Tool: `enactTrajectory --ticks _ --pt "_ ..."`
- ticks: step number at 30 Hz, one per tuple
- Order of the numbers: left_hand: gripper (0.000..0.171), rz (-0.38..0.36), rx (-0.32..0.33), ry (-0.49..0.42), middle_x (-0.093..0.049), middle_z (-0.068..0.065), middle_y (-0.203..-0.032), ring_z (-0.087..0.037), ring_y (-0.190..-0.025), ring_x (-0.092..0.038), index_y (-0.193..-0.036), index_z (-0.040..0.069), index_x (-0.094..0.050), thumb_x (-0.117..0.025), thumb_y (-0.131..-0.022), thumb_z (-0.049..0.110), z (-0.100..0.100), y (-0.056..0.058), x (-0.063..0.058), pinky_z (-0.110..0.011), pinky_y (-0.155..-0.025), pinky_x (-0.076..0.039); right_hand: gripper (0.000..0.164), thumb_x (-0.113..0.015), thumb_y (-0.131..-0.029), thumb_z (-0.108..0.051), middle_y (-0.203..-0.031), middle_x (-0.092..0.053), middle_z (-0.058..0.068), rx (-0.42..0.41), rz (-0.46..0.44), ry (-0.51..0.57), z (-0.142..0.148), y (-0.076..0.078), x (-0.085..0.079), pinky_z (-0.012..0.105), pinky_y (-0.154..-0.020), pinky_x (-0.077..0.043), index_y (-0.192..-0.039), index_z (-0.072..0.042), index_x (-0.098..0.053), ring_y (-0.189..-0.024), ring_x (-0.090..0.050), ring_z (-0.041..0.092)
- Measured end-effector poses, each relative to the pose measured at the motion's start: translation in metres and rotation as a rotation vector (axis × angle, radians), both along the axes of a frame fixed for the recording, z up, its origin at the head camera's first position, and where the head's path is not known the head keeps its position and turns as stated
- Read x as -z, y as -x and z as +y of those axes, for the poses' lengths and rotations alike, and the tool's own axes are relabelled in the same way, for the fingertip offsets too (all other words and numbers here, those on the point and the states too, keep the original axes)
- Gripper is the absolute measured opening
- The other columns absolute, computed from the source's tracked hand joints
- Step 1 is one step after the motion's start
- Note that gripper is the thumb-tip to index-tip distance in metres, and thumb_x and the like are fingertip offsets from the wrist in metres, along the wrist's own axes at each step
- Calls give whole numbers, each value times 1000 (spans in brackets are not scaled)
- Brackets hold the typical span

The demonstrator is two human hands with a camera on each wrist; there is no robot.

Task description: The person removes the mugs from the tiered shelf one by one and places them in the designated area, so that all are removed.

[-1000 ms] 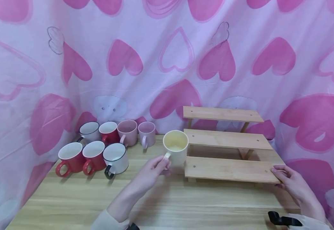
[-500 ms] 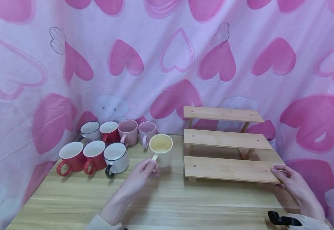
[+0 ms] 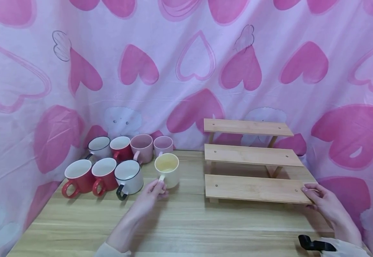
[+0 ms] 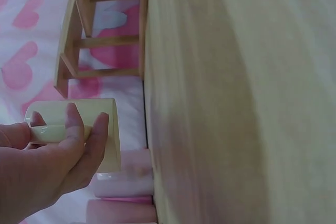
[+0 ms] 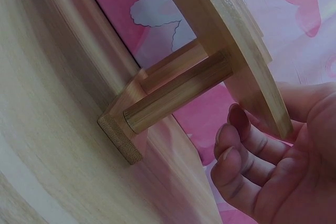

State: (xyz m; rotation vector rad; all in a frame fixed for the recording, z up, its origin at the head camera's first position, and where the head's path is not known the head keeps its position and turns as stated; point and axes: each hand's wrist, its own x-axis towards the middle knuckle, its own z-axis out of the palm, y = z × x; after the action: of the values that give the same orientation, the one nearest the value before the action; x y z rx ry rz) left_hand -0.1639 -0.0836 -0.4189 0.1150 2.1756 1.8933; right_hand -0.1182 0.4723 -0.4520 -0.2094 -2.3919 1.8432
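A pale yellow mug hangs upright above the table, and my left hand pinches its handle. In the left wrist view, thumb and fingers of that hand close round the handle, with a gap between the mug's base and the tabletop. My right hand grips the right end of the lowest board of a three-step wooden rack. From the right wrist view, that hand has its fingers curled under the board's end; the thumb is mostly hidden.
Several mugs stand in two rows at the left: two red ones and a white black-handled mug in front. Behind are another white mug, a red mug and two pink mugs. A heart-patterned curtain borders the table.
My left hand has carried the yellow mug leftward, away from the rack and to the front of the small pink mug. The right hand stays at the rack's end.
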Motion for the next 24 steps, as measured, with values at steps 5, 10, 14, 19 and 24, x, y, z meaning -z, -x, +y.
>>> enactTrajectory --ticks 5,10,14,19,24 --pt "34 -36 -25 2 -52 -18 -124 -34 -115 -58 -106 -2 -52 -39 -107 29 -6 3 5 -59 -107 -30 20 -58 -99 -12 -89 -59 -14 0 7 16 0 0 0 29 -58 -54 -98 -31 -66 -74 -59 6" --pt "32 -45 -62 -20 -49 -18 -121 -37 -116 -57 -106 -5 -52 -39 -107 25 -9 6 9 -54 -107 -35 20 -58 -99 -12 -89 -60 -15 -1 8 21 -1 0 0 29 -58 -54 -98 -30 -66 -74 -60 6" --pt "30 -43 -91 -64 -46 -19 -119 -39 -114 -57 -104 -8 -51 -38 -107 19 -11 9 11 -49 -104 -40 19 -58 -99 -13 -89 -59 -15 6 -8 7 0 0 0 29 -59 -54 -98 -31 -65 -74 -60 6" --pt "29 -66 -113 -79 -42 -19 -125 -39 -116 -55 -105 -8 -50 -38 -107 18 -13 11 14 -50 -106 -38 21 -58 -100 -13 -87 -61 -14 2 -18 0 0 0 0 29 -59 -55 -97 -33 -64 -74 -60 6" --pt "30 -92 -128 -84 -42 -19 -126 -38 -116 -54 -107 -8 -51 -38 -108 19 -16 13 16 -49 -106 -38 19 -58 -100 -15 -86 -61 -14 4 -30 -28 0 1 -2 29 -60 -55 -98 -33 -64 -74 -61 6"
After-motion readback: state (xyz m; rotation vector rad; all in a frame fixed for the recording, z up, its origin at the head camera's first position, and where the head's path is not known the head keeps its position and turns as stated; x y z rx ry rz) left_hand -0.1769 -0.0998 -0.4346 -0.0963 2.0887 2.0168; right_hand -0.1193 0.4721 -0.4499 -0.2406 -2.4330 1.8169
